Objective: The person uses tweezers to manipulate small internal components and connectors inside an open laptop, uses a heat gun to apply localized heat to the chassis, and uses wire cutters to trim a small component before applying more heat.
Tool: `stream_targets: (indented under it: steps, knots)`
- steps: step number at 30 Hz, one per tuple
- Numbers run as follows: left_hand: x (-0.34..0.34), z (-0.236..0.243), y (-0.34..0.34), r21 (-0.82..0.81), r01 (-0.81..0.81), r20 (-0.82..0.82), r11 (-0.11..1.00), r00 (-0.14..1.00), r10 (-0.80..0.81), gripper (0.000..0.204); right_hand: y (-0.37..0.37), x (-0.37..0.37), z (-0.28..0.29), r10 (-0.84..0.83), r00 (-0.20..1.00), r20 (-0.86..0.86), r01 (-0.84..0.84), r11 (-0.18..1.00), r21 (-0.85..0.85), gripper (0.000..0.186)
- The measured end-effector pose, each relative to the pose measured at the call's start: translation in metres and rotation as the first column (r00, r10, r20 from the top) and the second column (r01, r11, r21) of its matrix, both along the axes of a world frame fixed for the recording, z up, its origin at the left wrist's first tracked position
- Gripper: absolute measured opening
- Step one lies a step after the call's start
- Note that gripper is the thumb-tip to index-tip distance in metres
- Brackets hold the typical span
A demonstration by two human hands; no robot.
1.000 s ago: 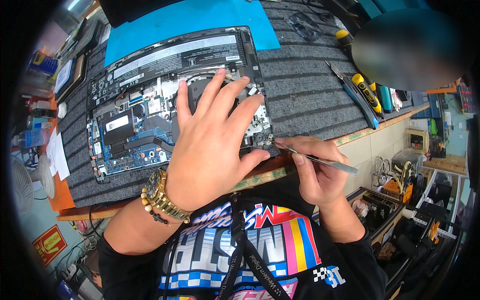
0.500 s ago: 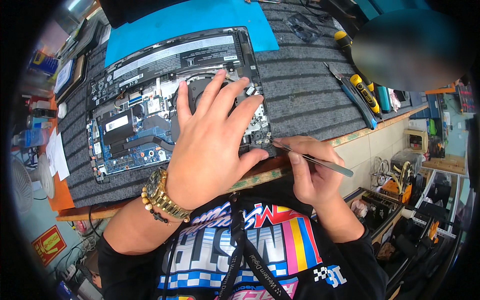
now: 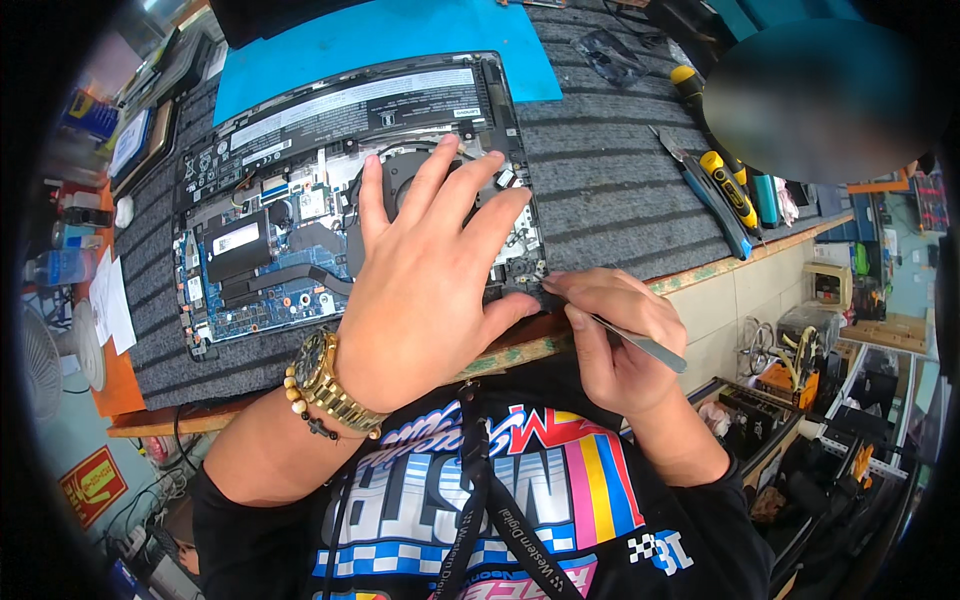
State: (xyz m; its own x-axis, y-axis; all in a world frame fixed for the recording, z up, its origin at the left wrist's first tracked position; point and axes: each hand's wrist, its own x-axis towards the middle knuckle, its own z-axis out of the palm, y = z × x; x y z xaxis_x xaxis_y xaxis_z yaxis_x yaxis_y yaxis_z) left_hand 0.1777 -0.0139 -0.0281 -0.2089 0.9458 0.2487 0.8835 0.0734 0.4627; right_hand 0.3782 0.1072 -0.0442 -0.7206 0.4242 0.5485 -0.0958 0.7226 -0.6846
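Observation:
An opened laptop lies on a ribbed grey mat, its battery along the far side and a blue circuit board at the left. My left hand rests spread over the fan area, fingertips on the internals, thumb by the near right part. My right hand grips slim metal tweezers, whose tip end reaches the laptop's near right corner; the exact contact point is too small to tell.
A blue mat lies behind the laptop. At right are pliers, yellow-black tools and a small teal item. Papers and a fan are at left. The bench's wooden edge runs along the front.
My right hand has shifted slightly left, bringing the tweezers with it at a somewhat changed angle. My left hand stays spread in nearly the same place on the laptop.

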Motion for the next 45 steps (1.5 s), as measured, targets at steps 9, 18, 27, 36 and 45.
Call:
stream_targets:
  steps: [9,18,27,36,45]
  knots:
    - [-0.002,-0.002,-0.002,0.016,0.015,-0.015,1.0,1.0,-0.014,0.083,-0.003,0.005,-0.007,-0.025,1.0,-0.002,0.025,0.998,-0.057,0.019]
    - [-0.005,0.0,-0.005,0.014,0.044,0.004,0.999,0.999,-0.044,0.071,-0.001,0.005,-0.007,-0.016,1.0,-0.015,0.016,1.0,-0.014,0.02]
    - [-0.004,0.002,-0.002,-0.003,0.032,0.011,0.999,0.999,-0.031,0.072,-0.008,0.0,-0.003,-0.046,0.999,0.013,0.045,0.997,0.069,0.025]
    - [-0.006,-0.001,-0.003,0.009,0.019,0.002,1.0,1.0,-0.019,0.072,-0.001,0.006,0.009,-0.034,0.999,0.026,0.036,0.996,-0.078,0.017]
    - [-0.006,-0.004,-0.004,0.024,0.01,0.015,1.0,1.0,-0.01,0.069,0.012,-0.007,0.031,0.074,0.979,0.193,-0.072,0.997,-0.016,0.018]
